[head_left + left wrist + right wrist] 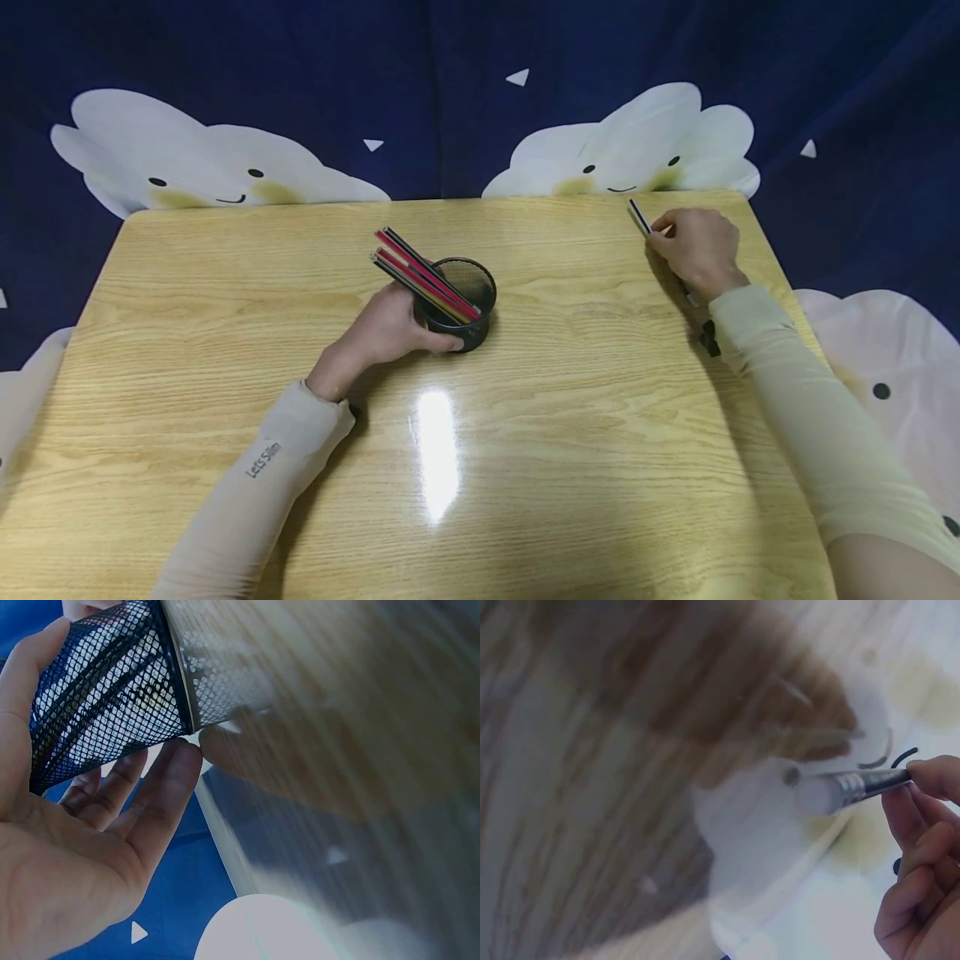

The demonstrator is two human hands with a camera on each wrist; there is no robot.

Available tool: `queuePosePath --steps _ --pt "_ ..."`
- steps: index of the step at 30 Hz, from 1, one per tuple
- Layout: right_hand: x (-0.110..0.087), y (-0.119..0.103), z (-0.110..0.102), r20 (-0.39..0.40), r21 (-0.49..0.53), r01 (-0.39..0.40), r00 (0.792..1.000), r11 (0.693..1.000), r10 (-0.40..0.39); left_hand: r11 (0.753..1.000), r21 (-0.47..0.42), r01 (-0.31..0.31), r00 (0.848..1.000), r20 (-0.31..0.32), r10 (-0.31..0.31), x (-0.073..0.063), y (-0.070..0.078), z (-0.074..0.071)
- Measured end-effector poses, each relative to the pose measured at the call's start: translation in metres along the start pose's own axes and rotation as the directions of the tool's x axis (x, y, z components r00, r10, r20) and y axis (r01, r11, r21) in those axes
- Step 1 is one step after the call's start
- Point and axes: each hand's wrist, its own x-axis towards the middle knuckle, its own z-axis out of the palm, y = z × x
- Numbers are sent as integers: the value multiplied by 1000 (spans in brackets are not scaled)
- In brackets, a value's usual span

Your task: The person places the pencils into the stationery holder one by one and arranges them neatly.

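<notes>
My left hand (pixel 386 325) holds a black mesh pencil cup (pixel 476 336) near the middle of the table, thumb on its near side. Several pencils (pixel 423 285), red-and-black and dark ones, lean out of the cup toward the upper left. In the left wrist view, fingers curve beside the mesh wall (pixel 112 694), and the cup's base is at the tabletop. Over the table's far right part, my right hand (pixel 699 246) pinches a dark pencil (pixel 640 218) between thumb and finger. The right wrist view shows this pencil (pixel 874 782) with a silver band and a whitish end.
The wood-grain table (pixel 570 433) reflects a bright patch of light. A dark blue curtain (pixel 450 100) with white clouds hangs along its far edge and sides. A small dark object (pixel 708 337) shows beneath my right wrist.
</notes>
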Motion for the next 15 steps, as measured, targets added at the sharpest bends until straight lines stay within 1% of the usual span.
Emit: queuePosePath --steps 8,15 --pt "-9 -10 -7 -89 42 54 995 998 -50 1000 30 10 1000 -7 -10 -1 1 -1" --pt "-18 -26 -12 -151 82 120 983 989 -107 999 34 15 1000 -4 -15 0 2 0"
